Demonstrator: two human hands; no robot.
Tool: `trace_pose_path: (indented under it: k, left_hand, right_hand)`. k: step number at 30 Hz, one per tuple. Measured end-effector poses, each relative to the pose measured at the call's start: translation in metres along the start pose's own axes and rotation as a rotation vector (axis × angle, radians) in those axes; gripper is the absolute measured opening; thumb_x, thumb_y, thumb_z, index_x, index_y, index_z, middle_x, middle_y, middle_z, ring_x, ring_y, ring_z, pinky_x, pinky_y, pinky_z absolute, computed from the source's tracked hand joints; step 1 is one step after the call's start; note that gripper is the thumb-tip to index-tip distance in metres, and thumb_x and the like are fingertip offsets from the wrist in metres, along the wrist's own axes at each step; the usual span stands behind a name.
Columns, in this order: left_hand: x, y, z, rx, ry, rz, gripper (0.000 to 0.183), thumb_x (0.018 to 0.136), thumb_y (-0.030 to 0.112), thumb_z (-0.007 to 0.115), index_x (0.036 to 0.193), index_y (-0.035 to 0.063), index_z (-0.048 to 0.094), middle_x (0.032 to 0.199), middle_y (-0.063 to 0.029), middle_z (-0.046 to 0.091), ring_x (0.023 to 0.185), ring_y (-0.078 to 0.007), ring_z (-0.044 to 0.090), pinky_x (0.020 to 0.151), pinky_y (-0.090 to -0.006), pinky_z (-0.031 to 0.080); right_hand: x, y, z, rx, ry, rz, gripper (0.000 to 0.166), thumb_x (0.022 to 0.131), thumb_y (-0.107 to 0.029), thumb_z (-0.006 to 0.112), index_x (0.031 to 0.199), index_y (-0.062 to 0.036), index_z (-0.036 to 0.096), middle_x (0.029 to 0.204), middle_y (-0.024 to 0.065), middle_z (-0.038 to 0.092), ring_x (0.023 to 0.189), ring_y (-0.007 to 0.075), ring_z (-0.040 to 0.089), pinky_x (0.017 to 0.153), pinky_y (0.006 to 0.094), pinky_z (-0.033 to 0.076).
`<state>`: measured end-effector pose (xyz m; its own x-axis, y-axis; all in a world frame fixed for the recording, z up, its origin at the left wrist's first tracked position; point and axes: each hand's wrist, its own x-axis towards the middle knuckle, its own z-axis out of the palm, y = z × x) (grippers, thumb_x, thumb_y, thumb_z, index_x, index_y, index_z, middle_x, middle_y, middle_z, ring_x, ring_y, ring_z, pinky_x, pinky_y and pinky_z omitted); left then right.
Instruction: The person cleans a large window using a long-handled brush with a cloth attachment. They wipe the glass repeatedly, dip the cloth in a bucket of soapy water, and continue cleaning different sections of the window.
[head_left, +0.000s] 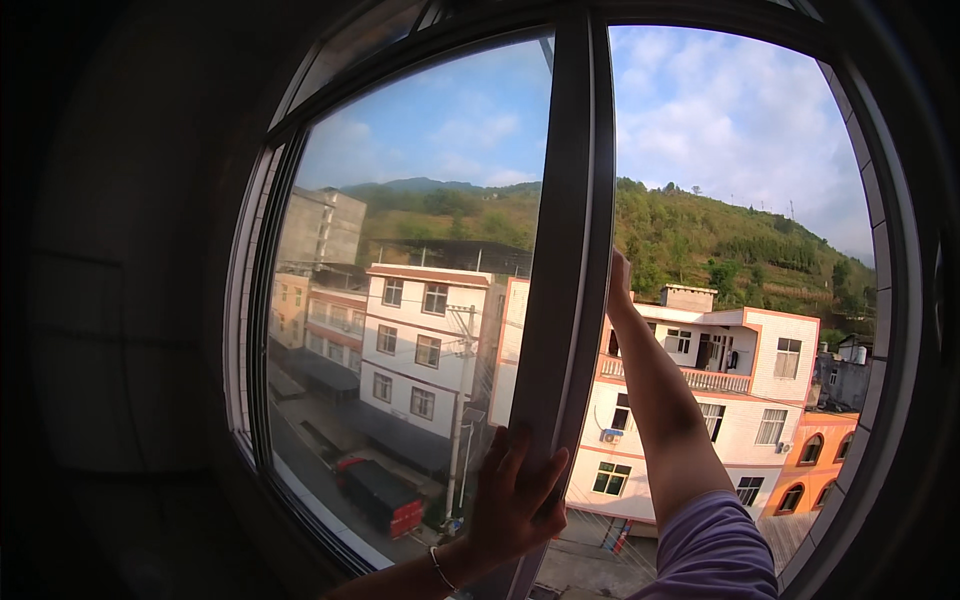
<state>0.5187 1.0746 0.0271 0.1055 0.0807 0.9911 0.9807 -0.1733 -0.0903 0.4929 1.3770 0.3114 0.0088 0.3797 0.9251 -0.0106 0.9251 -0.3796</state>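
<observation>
In front of me is a sliding window with dark frame members; its glass sash (442, 225) covers the left part, and the right part is open to the outside. Low on the sash's upright stile (566, 247), my left hand (517, 499) grips the frame, its fingers spread over the inner face and edge. A thin bracelet (441, 570) circles that wrist. My right arm, in a purple sleeve (712, 551), reaches up through the open part. My right hand (620, 281) is at the stile's outer edge; its fingers are hidden behind the frame, so I cannot tell what they hold.
The window's outer frame (900, 300) curves around the opening, with a dark wall (112, 300) at left. Outside, far below, are a street and a truck (381, 495) with a red tail. White buildings (787, 409) and a green hillside (720, 232) stand beyond.
</observation>
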Motion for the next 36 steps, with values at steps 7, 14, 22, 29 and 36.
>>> trace_pose_path:
  k: [7,14,22,29,36]
  left_hand:
    - [-0.002,0.0,-0.003,-0.185,-0.051,-0.022,0.061,0.073,0.022,0.062,0.131,0.0144,0.046,0.133,-0.0279,0.031,0.123,-0.0516,0.031,0.101,-0.0587,0.03]
    - [-0.001,0.008,-0.008,0.58,-0.11,0.156,0.049,0.075,0.015,0.06,0.123,0.0142,0.054,0.136,-0.0257,0.036,0.122,-0.0508,0.036,0.099,-0.0524,0.037]
    - [-0.005,0.01,-0.013,-0.016,-0.043,-0.074,0.055,0.079,0.02,0.06,0.132,0.0142,0.045,0.138,-0.0239,0.035,0.125,-0.0461,0.035,0.103,-0.0506,0.033]
    - [-0.001,-0.003,0.0,0.007,0.02,0.029,0.056,0.072,0.026,0.061,0.126,0.0135,0.053,0.133,-0.0253,0.033,0.124,-0.0478,0.031,0.102,-0.054,0.03]
    - [-0.005,-0.002,-0.004,0.07,0.033,0.021,0.063,0.068,0.021,0.063,0.129,0.0152,0.05,0.137,-0.0208,0.03,0.128,-0.045,0.026,0.104,-0.0516,0.028]
  right_hand:
    - [0.07,-0.063,0.01,0.651,-0.085,0.259,0.034,0.083,-0.033,0.049,0.086,-0.0031,0.065,0.079,0.0124,0.064,0.073,0.0233,0.06,0.071,0.0398,0.044]
    - [0.106,-0.096,0.004,0.632,-0.109,0.218,0.033,0.083,-0.031,0.049,0.086,-0.0025,0.065,0.078,0.0122,0.064,0.071,0.0218,0.06,0.068,0.0381,0.044]
    - [0.094,-0.095,0.0,0.7,-0.163,0.175,0.031,0.084,-0.029,0.05,0.085,-0.0017,0.064,0.076,0.012,0.063,0.068,0.02,0.059,0.063,0.0363,0.045]
    - [0.016,-0.034,-0.02,0.328,-0.156,-0.252,0.022,0.084,-0.02,0.054,0.085,0.0,0.062,0.07,0.0118,0.06,0.059,0.0169,0.057,0.052,0.032,0.044]
    - [-0.121,-0.044,-0.045,0.247,-0.243,0.067,0.017,0.088,-0.017,0.055,0.091,-0.0009,0.06,0.074,0.0013,0.058,0.067,0.0088,0.053,0.056,0.0254,0.043]
